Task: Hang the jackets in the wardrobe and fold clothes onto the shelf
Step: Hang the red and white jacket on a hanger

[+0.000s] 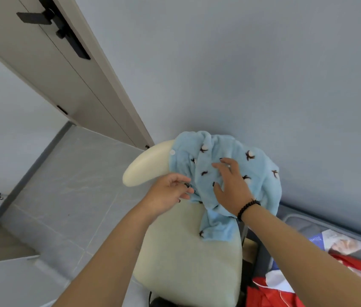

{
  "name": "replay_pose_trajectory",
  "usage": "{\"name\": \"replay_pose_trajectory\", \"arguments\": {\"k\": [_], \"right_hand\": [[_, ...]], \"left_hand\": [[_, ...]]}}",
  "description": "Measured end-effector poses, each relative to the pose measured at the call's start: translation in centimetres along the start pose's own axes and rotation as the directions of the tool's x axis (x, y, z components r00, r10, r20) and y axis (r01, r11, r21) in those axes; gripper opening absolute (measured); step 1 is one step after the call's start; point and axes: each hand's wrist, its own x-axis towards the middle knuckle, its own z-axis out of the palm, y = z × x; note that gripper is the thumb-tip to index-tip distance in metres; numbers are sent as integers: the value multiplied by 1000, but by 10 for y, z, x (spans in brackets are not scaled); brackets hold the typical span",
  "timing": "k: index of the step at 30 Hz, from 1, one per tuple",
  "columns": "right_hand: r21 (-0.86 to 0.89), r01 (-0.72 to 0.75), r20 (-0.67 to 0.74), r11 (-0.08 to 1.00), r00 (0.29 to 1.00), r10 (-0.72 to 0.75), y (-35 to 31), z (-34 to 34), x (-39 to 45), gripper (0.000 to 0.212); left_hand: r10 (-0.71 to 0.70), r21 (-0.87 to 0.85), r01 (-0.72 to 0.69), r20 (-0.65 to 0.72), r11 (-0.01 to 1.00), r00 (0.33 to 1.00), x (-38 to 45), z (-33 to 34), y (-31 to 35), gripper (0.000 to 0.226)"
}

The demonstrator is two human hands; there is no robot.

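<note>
Fleecy blue jacket (pixel 226 180) hangs over our cream chair (pixel 188 258); our right hand (pixel 230 185) lies flat on it, fingers released, while at nine o'clock our left hand (pixel 168 193) pinches its edge.

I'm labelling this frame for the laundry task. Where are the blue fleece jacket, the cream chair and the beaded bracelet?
blue fleece jacket (pixel 261 173): head view, right shoulder area.
cream chair (pixel 188 258): head view, bare seat cushion.
beaded bracelet (pixel 247 208): head view, beads on the right wrist.
</note>
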Motion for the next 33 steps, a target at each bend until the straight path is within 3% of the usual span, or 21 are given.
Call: {"name": "replay_pose_trajectory", "arguments": {"k": [5,9,12,17,20,25,33], "right_hand": [[181,-165,-146,969,970,193,32,11,-82,45],[286,-381,-186,879,878,441,68,34,-154,42],[382,-574,-176,724,724,667,98,52,-206,39],[454,-830,-17,324,355,935,146,86,-280,46],[445,-865,33,232,274,961,164,111,-314,54],[454,-863,30,224,266,964,187,148,-341,55],[717,-685,-36,130,149,988,214,166,-346,61]], "left_hand": [[-18,118,-1,159,993,987,5,63,-13,20],[-49,253,-27,288,967,956,11,119,-36,21],[-97,373,-69,409,925,907,13,157,-68,22],[-180,512,-148,536,846,825,15,203,-126,21],[-205,540,-179,575,822,792,11,222,-156,21],[-255,592,-180,575,786,777,13,238,-191,23],[-250,619,-167,529,767,811,5,237,-213,22]]}}
